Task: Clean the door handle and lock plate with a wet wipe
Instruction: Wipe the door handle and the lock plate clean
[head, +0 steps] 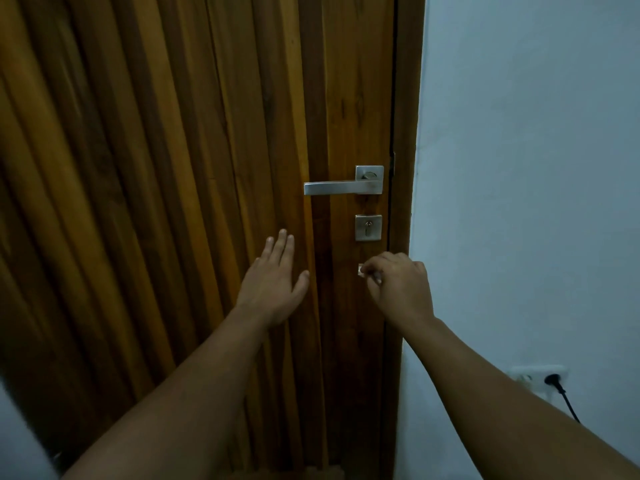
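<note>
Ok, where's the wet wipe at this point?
In the head view, the wet wipe is pinched in the right hand, right of centre, held before the door just below the lock plate; only a small pale piece shows.

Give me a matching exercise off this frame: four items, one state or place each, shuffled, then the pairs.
Items:
1. left hand
2. right hand
3. door handle
4. wall socket

States or places:
A. horizontal metal lever, untouched, above the lock plate
B. fingers straight, spread flat against the wooden door
C. low on the pale wall, black plug in it
D. fingers curled round a small white wipe, below the lock plate

Pairs: 1-B, 2-D, 3-A, 4-C
</note>
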